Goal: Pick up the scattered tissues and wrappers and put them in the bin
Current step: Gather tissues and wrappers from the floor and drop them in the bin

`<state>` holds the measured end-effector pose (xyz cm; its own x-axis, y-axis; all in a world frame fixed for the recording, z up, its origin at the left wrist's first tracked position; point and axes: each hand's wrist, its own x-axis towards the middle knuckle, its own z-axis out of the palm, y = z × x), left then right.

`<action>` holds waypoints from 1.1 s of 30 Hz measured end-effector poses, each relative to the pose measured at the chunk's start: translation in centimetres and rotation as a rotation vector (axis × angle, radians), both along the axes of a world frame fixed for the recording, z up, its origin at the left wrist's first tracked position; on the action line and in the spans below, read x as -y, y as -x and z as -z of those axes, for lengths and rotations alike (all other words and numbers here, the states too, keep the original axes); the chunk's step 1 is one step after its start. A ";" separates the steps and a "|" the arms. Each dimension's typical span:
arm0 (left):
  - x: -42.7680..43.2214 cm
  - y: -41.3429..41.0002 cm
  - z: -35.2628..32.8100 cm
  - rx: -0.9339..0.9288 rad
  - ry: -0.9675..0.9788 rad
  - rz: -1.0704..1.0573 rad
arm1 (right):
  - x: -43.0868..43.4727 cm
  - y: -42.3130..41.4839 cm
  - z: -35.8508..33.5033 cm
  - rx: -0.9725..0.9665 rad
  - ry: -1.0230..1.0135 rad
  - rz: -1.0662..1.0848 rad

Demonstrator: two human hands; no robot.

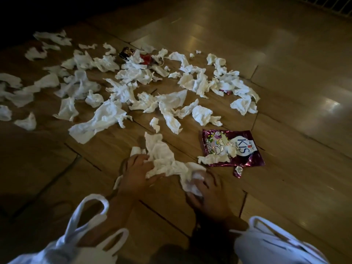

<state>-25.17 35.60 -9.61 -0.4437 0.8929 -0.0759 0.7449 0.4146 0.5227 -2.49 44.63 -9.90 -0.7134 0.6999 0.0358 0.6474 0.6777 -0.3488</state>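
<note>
Several crumpled white tissues (pixel 106 119) lie scattered over the wooden floor (pixel 285 149). My left hand (pixel 136 176) grips a large crumpled tissue (pixel 162 159) near the middle. My right hand (pixel 207 193) holds a wad of tissue (pixel 193 184) joined to the same bunch. A purple "Kis mint" wrapper (pixel 242 149) lies flat to the right, with a tissue scrap on it. A red wrapper (pixel 145 58) and a dark wrapper (pixel 126 52) sit at the far side of the pile. No bin is in view.
White plastic bags hang from both my forearms, one at the lower left (pixel 89 231) and one at the lower right (pixel 272 242). A small purple wrapper scrap (pixel 238 171) lies below the mint wrapper. The far left is dark.
</note>
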 end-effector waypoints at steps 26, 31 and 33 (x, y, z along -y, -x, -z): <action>0.3 -0.7 -0.6 0.125 -0.050 -0.135 | -7.5 1.1 -4.6 -0.485 0.388 0.333; 0.1 -1.5 -1.7 0.006 0.041 -0.122 | -10.1 0.8 -5.6 -0.569 0.037 0.576; 0.2 -1.7 -1.8 -0.077 0.087 -0.043 | -11.4 0.3 -5.1 -0.327 0.037 0.590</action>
